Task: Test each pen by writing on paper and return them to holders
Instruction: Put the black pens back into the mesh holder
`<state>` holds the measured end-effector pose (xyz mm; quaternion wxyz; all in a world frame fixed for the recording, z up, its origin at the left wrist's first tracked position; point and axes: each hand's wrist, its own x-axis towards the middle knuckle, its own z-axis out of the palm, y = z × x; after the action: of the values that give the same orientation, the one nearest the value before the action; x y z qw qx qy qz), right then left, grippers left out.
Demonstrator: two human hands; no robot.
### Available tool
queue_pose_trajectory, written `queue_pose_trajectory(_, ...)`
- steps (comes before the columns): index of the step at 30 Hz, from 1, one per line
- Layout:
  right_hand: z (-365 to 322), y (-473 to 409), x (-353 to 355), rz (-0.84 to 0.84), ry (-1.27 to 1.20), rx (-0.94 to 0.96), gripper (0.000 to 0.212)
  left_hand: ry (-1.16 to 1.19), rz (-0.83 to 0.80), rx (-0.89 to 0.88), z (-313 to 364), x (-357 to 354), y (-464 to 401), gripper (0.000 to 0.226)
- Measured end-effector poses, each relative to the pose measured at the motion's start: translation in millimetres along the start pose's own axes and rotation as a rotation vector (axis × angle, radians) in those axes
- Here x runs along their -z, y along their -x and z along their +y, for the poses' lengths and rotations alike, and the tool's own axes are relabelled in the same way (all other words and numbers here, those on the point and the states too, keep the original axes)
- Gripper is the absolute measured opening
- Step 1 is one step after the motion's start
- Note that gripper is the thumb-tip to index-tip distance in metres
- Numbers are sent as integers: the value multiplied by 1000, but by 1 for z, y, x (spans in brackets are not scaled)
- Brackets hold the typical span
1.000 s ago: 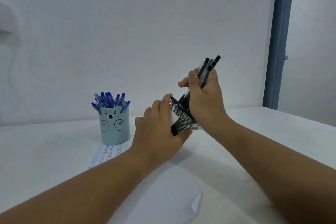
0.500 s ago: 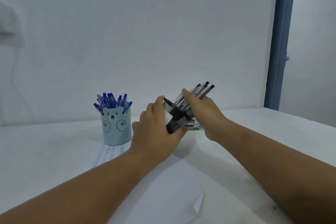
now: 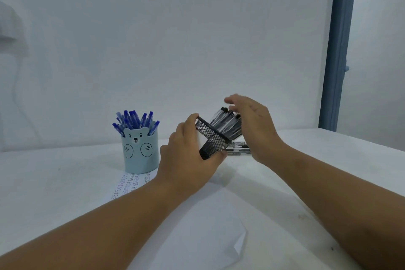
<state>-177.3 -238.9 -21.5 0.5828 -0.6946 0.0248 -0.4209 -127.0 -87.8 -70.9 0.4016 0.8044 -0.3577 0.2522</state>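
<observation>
My left hand (image 3: 188, 160) grips a black mesh pen holder (image 3: 211, 138), tilted with its mouth toward the right and lifted off the table. A bundle of black pens (image 3: 225, 123) sticks out of its mouth. My right hand (image 3: 254, 125) lies over the pen ends with fingers extended, palm against them. A few more black pens (image 3: 237, 149) lie flat on the table behind the holder. A light blue bear-face holder (image 3: 140, 149) full of blue pens (image 3: 133, 119) stands to the left. White paper (image 3: 129, 184) with rows of handwritten words lies in front of it.
The white table (image 3: 54, 177) runs to a white wall. Another sheet with a folded corner (image 3: 236, 245) lies near me between my forearms. A blue-grey door frame (image 3: 337, 46) stands at the right.
My right hand brought the bundle of black pens down into the tilted mesh holder, then let go and now lies flat over their ends. The left hand kept its grip on the holder.
</observation>
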Motion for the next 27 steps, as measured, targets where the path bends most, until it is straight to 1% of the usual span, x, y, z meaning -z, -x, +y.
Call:
queue_pose_trajectory(2, 1, -1, 1, -54, 25, -9, 45, -24, -3, -26, 0, 1, 0, 93)
queue_pose_trajectory(3, 4, -1, 2, -101, 89, -20, 54, -38, -10, -46, 0, 1, 1, 93)
queue_pose_trajectory(4, 6, 0, 3, -148, 164, -29, 56, -48, -14, -65, 0, 2, 2, 93)
queue_pose_trajectory(5, 7, 1, 3, -177, 219, -16, 51, -52, -15, -78, -1, 2, 2, 93)
queue_pose_trajectory(6, 8, 2, 4, -176, 227, 9, 41, -49, -14, -83, -1, 3, 2, 93)
queue_pose_trajectory(8, 7, 3, 4, -123, 146, 56, 19, -35, -18, -86, -1, 3, 2, 92)
queue_pose_trajectory(9, 6, 3, 4, -89, 106, 68, 13, -26, -18, -91, 0, 3, 2, 92)
queue_pose_trajectory(11, 5, 1, 4, -50, 76, 66, 10, -15, -17, -99, 2, 3, 2, 92)
queue_pose_trajectory(15, 6, 4, 3, -124, 143, 39, 14, -24, -21, -88, 0, 3, 2, 92)
queue_pose_trajectory(19, 6, 6, 0, -50, 139, 56, 11, -29, -23, -85, -2, 3, 2, 92)
queue_pose_trajectory(22, 4, 7, 2, -150, 232, 31, 27, -34, -21, -74, -3, 3, 1, 92)
queue_pose_trajectory(24, 3, 7, 4, -135, 189, 32, 38, -21, -12, -67, -4, 4, 1, 92)
queue_pose_trajectory(26, 0, 8, 4, -98, 133, 27, 44, -13, -8, -65, -4, 4, 1, 93)
queue_pose_trajectory(27, -1, 8, 4, -111, 143, 13, 46, -15, -10, -68, -3, 3, 1, 93)
